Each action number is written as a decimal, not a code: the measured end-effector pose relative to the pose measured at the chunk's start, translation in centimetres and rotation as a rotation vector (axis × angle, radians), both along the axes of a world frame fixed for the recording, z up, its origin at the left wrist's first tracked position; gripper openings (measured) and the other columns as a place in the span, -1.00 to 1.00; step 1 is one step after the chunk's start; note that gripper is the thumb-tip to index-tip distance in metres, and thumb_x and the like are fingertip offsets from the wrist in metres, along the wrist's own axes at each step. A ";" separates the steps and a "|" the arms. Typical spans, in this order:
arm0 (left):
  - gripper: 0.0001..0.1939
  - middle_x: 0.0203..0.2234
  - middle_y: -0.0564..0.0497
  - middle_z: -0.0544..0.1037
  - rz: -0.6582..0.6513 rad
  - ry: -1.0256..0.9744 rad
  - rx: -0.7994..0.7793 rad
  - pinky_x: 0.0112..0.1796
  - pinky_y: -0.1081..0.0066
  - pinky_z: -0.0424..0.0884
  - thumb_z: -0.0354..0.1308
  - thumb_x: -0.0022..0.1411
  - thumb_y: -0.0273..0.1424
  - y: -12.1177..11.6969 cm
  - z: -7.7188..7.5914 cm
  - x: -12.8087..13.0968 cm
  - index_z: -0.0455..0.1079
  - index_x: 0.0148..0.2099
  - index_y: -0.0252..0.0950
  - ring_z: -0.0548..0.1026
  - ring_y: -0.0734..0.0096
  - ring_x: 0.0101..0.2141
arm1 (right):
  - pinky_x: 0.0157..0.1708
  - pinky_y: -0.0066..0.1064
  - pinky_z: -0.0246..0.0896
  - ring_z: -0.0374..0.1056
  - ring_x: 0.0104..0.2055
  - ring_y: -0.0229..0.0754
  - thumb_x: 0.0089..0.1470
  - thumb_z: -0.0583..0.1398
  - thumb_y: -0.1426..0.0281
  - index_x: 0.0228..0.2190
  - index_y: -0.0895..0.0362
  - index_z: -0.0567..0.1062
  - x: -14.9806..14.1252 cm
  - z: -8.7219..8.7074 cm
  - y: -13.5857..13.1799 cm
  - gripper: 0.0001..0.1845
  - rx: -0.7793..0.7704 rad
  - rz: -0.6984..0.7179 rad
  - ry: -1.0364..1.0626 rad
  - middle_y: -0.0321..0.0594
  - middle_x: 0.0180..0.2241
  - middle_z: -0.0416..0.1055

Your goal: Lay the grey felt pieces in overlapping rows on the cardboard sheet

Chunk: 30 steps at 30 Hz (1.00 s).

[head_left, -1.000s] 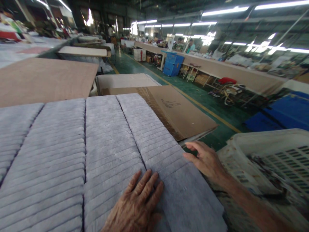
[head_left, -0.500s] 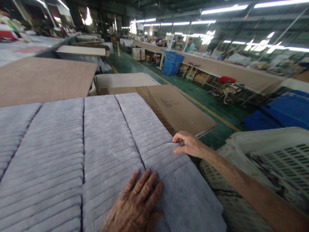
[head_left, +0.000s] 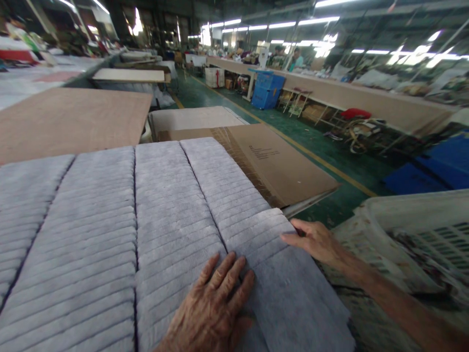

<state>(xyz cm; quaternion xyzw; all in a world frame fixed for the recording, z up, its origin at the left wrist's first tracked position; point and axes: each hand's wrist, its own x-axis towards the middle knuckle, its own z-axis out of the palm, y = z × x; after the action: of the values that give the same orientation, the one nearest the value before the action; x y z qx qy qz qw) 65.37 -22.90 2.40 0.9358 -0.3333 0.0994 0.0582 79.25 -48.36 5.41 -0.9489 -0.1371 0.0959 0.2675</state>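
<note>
Rows of overlapping grey felt pieces [head_left: 164,205] cover the surface in front of me. My left hand [head_left: 216,308] lies flat on the near end of the right-hand row, fingers stretched out and pressing down. My right hand [head_left: 315,239] is at the right edge of that same row. Its thumb rests on top and its fingers curl round the edge of a small group of felt pieces [head_left: 256,230], which sits slightly raised from the pieces behind it.
A flat cardboard sheet [head_left: 278,161] lies beyond the felt on the right. A brown board [head_left: 73,117] lies at the back left. A white slotted plastic basket [head_left: 414,220] stands close on my right. Across the green aisle are a long bench [head_left: 348,100], blue crates [head_left: 267,90] and people [head_left: 295,58].
My right hand reached forward along the felt's right edge, pinched it, then drew back toward me with a group of pieces. My left hand stayed pressed on the felt.
</note>
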 end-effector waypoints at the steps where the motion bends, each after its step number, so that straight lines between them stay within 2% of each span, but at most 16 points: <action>1: -0.44 0.18 -0.05 0.16 -0.001 0.003 -0.033 0.09 0.08 0.22 -0.09 0.27 -0.30 0.1 -0.1 0.0 -0.11 0.28 -0.25 0.10 0.19 0.18 | -0.58 -0.45 -0.09 0.08 -0.59 -0.28 -0.16 0.09 0.10 -0.69 0.11 0.25 -0.3 -0.3 0.1 -0.65 0.001 -0.015 -0.009 -0.39 -0.69 0.12; 3: -0.46 0.18 -0.06 0.18 0.015 -0.002 -0.141 0.09 0.09 0.22 -0.13 0.28 -0.37 0.4 -0.1 -0.1 -0.12 0.27 -0.28 0.11 0.24 0.18 | -0.57 -0.45 -0.08 0.09 -0.57 -0.27 -0.18 0.07 0.12 -0.70 0.10 0.21 -0.6 -0.7 0.3 -0.67 0.012 -0.048 -0.035 -0.38 -0.68 0.11; 5: -0.52 0.13 -0.05 0.28 0.054 -0.004 -0.272 0.07 0.16 0.25 -0.14 0.28 -0.42 0.8 0.3 0.2 -0.03 0.24 -0.28 0.20 0.32 0.13 | -0.56 -0.44 -0.07 0.09 -0.55 -0.26 -0.19 0.06 0.13 -0.70 0.10 0.18 -0.8 -0.9 0.6 -0.68 0.025 -0.072 -0.057 -0.37 -0.66 0.10; 7: -0.61 0.01 -0.04 0.41 0.130 0.001 -0.388 -0.02 0.27 0.34 -0.12 0.27 -0.45 1.2 1.1 1.0 0.12 0.14 -0.26 0.34 0.38 0.01 | -0.55 -0.44 -0.06 0.09 -0.54 -0.26 -0.20 0.06 0.13 -0.70 0.09 0.16 -0.9 -1.0 0.7 -0.68 0.035 -0.087 -0.069 -0.36 -0.66 0.10; 9: -0.69 -0.10 -0.04 0.47 0.257 0.036 -0.443 -0.13 0.30 0.39 -0.08 0.25 -0.47 1.1 2.1 2.3 0.22 0.04 -0.27 0.41 0.36 -0.11 | -0.55 -0.44 -0.07 0.09 -0.55 -0.25 -0.22 0.06 0.13 -0.71 0.09 0.15 -1.0 -0.9 0.8 -0.68 0.041 -0.099 -0.076 -0.35 -0.65 0.10; 12: -0.74 -0.13 -0.08 0.46 0.514 0.159 -0.368 -0.13 0.19 0.34 -0.03 0.19 -0.50 0.2 3.3 4.8 0.30 -0.06 -0.30 0.40 0.22 -0.13 | -0.57 -0.43 -0.09 0.06 -0.57 -0.26 -0.24 0.08 0.13 -0.72 0.09 0.12 -1.0 -0.9 0.9 -0.67 0.045 -0.113 -0.083 -0.36 -0.67 0.07; 15: -0.76 -0.20 -0.07 0.47 0.644 0.270 -0.279 -0.13 0.16 0.29 0.03 0.13 -0.50 -0.8 3.9 6.5 0.33 -0.12 -0.31 0.38 0.17 -0.13 | -0.58 -0.44 -0.07 0.07 -0.57 -0.27 -0.24 0.09 0.15 -0.71 0.09 0.13 -1.1 -0.9 0.9 -0.68 0.057 -0.113 -0.069 -0.37 -0.67 0.09; 19: -0.78 -0.28 -0.02 0.46 0.708 0.265 -0.290 -0.16 0.18 0.25 0.09 0.06 -0.48 -1.2 3.8 7.3 0.36 -0.18 -0.25 0.37 0.19 -0.15 | -0.57 -0.45 -0.06 0.08 -0.56 -0.26 -0.23 0.08 0.13 -0.70 0.09 0.15 -1.0 -0.9 0.8 -0.68 0.080 -0.114 -0.036 -0.38 -0.66 0.08; 24: -0.92 -0.32 0.00 0.45 0.766 0.325 -0.316 -0.18 0.17 0.21 0.08 0.08 -0.39 -0.9 3.8 7.9 0.36 -0.32 -0.22 0.36 0.21 -0.18 | -0.58 -0.46 -0.10 0.04 -0.56 -0.28 -0.24 0.09 0.12 -0.71 0.11 0.16 -0.9 -1.0 0.7 -0.66 0.099 -0.125 -0.009 -0.39 -0.67 0.05; 30: -0.88 -0.32 -0.01 0.47 0.774 0.367 -0.248 -0.21 0.17 0.20 0.01 0.14 -0.40 -0.8 3.8 8.7 0.37 -0.35 -0.24 0.38 0.20 -0.17 | -0.58 -0.46 -0.12 0.02 -0.56 -0.29 -0.26 0.09 0.13 -0.71 0.12 0.15 -0.8 -0.9 0.7 -0.66 0.117 -0.145 0.044 -0.40 -0.68 0.03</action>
<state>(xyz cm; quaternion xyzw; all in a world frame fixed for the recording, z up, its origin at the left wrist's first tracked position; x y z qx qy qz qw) 74.11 -23.74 6.15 0.9797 0.0717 -0.0146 0.1867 78.42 -47.66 4.47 -0.9368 -0.0678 0.0889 0.3316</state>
